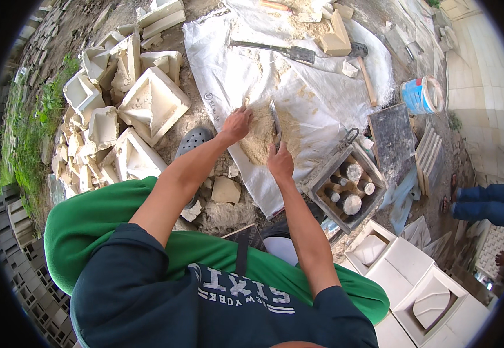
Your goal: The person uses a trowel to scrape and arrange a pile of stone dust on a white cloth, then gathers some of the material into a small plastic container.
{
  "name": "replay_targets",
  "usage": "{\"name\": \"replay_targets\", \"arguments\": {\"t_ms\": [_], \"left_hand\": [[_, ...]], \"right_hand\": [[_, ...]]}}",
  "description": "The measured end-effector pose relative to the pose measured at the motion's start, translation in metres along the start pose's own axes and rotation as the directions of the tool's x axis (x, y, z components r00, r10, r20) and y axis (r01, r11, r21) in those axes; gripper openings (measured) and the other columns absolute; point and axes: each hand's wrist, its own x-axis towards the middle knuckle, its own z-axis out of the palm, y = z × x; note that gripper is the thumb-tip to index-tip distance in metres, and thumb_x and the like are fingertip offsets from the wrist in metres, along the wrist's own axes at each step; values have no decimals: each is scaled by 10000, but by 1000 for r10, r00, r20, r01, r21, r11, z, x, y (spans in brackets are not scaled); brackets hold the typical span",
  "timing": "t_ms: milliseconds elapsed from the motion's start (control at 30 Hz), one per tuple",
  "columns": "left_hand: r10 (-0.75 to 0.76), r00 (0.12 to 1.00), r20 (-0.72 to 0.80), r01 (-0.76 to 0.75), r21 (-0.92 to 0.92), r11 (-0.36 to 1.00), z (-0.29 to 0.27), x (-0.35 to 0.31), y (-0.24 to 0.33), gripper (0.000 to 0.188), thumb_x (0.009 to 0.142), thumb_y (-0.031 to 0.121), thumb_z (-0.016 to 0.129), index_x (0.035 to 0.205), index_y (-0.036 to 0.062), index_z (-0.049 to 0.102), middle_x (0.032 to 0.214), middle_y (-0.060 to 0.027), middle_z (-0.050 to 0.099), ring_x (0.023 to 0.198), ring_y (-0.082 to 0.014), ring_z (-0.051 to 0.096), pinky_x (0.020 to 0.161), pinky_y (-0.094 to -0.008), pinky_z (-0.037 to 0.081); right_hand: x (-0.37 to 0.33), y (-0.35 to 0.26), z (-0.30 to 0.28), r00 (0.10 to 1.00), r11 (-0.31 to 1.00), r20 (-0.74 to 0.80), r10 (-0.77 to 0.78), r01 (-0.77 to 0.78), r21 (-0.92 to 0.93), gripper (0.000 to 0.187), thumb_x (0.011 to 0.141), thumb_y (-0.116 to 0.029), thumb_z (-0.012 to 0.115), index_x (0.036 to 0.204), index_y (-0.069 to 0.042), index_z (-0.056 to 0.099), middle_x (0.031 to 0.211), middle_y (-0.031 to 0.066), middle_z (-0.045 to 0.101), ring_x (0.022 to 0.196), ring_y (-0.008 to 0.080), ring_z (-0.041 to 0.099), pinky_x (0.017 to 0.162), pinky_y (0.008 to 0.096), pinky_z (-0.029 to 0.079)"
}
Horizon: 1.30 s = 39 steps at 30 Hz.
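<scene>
My right hand (pixel 280 160) is closed round the handle of a trowel (pixel 275 118). Its narrow metal blade points away from me, over a heap of pale, sand-like powder (pixel 259 139). At the left side of this heap is my left hand (pixel 237 123), with its fingers curled in against the powder. What those fingers hold, if anything, is hidden. Under the heap a white woven sheet (pixel 217 58) is spread on the ground, creased and dusted with powder.
Broken cream block moulds (pixel 153 104) pile up at left. A long dark-handled tool (pixel 275 50) and a hammer (pixel 365 72) lie on the sheet's far part. At right stand a box of cylinders (pixel 347 214), a blue-and-white bucket (pixel 421 95) and another person's legs (pixel 484 203).
</scene>
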Motion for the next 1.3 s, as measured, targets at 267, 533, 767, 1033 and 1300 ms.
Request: {"name": "replay_targets", "arguments": {"t_ms": [267, 533, 767, 1033, 1300], "left_hand": [[18, 999, -50, -25, -138, 990, 9, -2, 4, 212, 924, 179, 499, 1033, 18, 584, 1000, -176, 599, 983, -389, 559, 860, -461, 451], [264, 953, -150, -298, -309, 903, 10, -8, 68, 171, 852, 217, 648, 877, 52, 685, 877, -104, 623, 870, -314, 596, 772, -397, 480], [237, 970, 53, -232, -86, 969, 30, 6, 75, 179, 845, 263, 653, 959, 149, 730, 1212, -37, 596, 1190, -273, 489, 995, -474, 366], [123, 956, -265, -156, -106, 982, 31, -29, 48, 229, 882, 216, 595, 1078, 134, 679, 1341, -82, 526, 1263, -316, 441, 1042, -437, 350], [13, 933, -359, -67, -137, 988, 40, -58, 31, 301, 899, 241, 584, 1164, 106, 630, 1334, -131, 528, 1283, -321, 427, 1069, -425, 320]], "right_hand": [[0, 8, -8, 999, 997, 35, -35, 32, 68, 393, 950, -372, 493, 1097, -8, 494, 883, 264, 649, 837, 455, 621, 714, 521, 477], [-43, 17, -17, 954, 855, -155, 256, -149, 497, 367, 949, -341, 499, 1030, 16, 528, 891, 264, 645, 882, 451, 610, 746, 492, 457], [-51, 26, -24, 931, 865, -220, 292, -159, 477, 389, 951, -342, 494, 1090, 21, 516, 934, 296, 629, 901, 475, 589, 746, 503, 454], [-46, 44, -6, 967, 948, -248, 59, 23, 316, 355, 953, -302, 505, 1124, 8, 480, 903, 279, 631, 844, 456, 604, 686, 508, 459], [-41, 46, 1, 955, 933, -296, 32, 78, 350, 289, 953, -294, 512, 1034, -20, 468, 817, 280, 619, 789, 486, 580, 651, 537, 435]]}}
